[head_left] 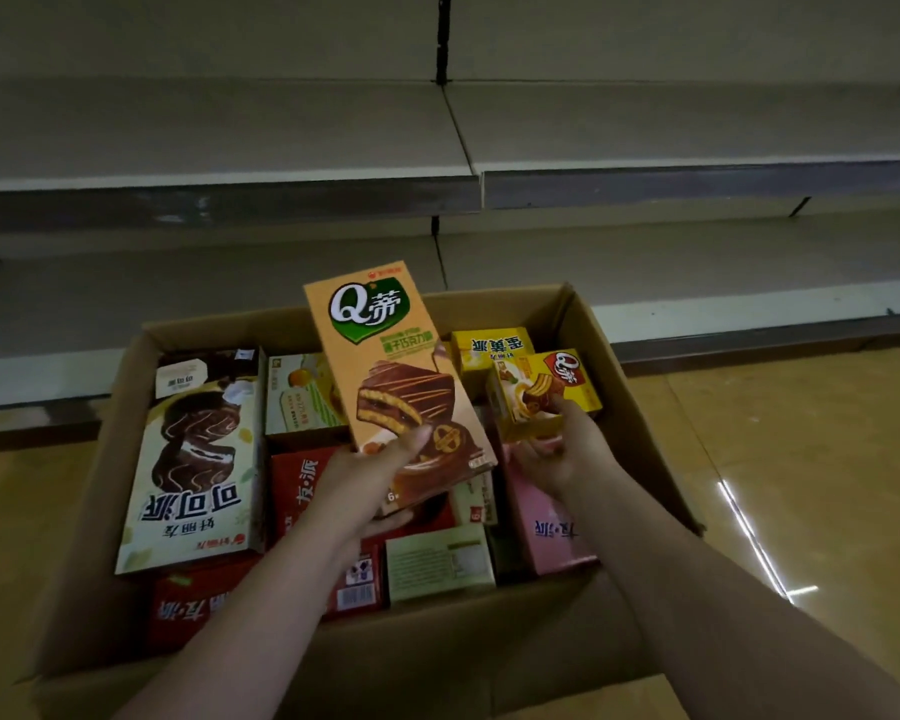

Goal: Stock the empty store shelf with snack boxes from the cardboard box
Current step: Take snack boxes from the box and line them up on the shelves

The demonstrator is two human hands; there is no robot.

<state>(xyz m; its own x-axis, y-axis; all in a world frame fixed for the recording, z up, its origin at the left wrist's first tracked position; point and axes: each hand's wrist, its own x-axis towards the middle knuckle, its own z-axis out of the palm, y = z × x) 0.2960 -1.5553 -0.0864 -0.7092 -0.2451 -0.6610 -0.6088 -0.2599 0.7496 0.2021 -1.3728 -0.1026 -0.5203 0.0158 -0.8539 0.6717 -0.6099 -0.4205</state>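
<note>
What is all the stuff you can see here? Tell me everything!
cardboard box: one, brown, open on the floor below the shelves
tall Q box: one, orange, held up above the cardboard box
small Q box: one, yellow, held at the right
cocoa pie box: one, white and brown, left in the cardboard box
red boxes: at least two, inside
pink box: one, right inside
shelves: two levels, grey, bare
floor: tan, shiny
left hand: grips the tall Q box
right hand: grips the small Q box

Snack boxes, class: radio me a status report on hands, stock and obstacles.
Left hand grips tall orange box; right hand grips small yellow box. Both above the cardboard box. Shelf bare, nothing blocking.
</note>
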